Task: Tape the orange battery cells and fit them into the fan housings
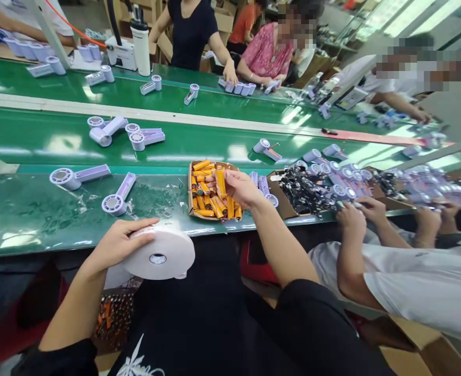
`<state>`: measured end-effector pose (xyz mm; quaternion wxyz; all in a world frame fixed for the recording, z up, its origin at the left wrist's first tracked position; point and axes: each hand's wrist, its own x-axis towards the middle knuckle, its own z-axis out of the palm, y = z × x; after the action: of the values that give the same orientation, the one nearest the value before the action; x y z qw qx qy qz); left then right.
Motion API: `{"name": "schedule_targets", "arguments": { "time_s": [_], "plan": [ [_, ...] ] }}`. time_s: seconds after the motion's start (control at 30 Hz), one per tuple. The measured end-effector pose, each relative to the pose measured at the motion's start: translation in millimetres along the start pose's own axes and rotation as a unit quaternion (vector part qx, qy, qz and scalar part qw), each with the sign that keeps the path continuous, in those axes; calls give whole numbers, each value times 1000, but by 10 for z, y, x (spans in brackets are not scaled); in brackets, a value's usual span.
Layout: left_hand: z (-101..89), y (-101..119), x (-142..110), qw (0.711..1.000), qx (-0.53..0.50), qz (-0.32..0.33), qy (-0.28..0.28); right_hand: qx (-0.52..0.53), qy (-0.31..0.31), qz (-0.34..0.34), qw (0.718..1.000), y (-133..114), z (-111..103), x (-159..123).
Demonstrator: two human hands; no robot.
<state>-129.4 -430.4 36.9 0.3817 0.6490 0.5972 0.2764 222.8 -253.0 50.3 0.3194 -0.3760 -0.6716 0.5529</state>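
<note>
Glossy green bench point(38, 216), co-workers point(193, 34) opposite; left grip point(116, 241) clasping white roll point(175, 253), right grip point(245, 189) pinching orange cylinder point(220, 183).

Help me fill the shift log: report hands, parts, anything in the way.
Left hand holding white roll. Right hand holding orange cylinder, over box of more. Nothing visibly blocking; purple fan parts beside box.
</note>
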Motion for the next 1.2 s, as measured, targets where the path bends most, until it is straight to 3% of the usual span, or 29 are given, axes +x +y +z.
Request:
{"name": "schedule_targets", "arguments": {
  "time_s": [0.07,0.13,0.2,0.27,0.4,0.5,0.63,0.73,0.8,0.87,0.9,0.97,1.03,1.1,1.17,1.2],
  "plan": [
    [-22,53,163,999,10,15,-38,148,40,51,987,-74,104,-135],
    [32,119,264,997,18,27,-72,194,42,70,978,-141,284,-308],
    [149,188,287,993,26,36,-106,140,14,49,989,-189,449,-533],
    [309,255,252,990,31,40,-130,10,-27,4,1000,-208,540,-789],
    [674,384,110,988,51,53,-139,-201,-127,-77,968,-133,556,-1245],
    [913,487,-5,985,61,70,-148,-250,-196,-91,944,-43,556,-1476],
    [1148,632,-112,974,108,104,-171,-292,-241,-67,923,-5,467,-1649],
    [1278,701,-143,966,119,125,-192,-252,-254,-50,932,85,337,-1784],
    [1341,696,-157,972,90,113,-187,-149,-191,-10,970,273,368,-1940],
    [1393,650,-177,983,54,73,-159,39,-30,45,998,555,586,-2141],
    [1421,615,-192,988,41,49,-139,144,70,70,985,709,757,-2244],
    [1492,543,-234,994,28,11,-106,302,248,99,915,972,1122,-2417],
    [1579,490,-293,995,27,-1,-99,367,322,121,865,1096,1322,-2519],
    [1644,479,-357,992,28,9,-122,364,328,103,866,1041,1171,-2533],
    [1628,512,-389,986,26,22,-165,320,358,0,877,846,665,-2467],
    [1577,542,-372,983,24,28,-178,290,411,-91,859,722,338,-2409]
  ]
}}
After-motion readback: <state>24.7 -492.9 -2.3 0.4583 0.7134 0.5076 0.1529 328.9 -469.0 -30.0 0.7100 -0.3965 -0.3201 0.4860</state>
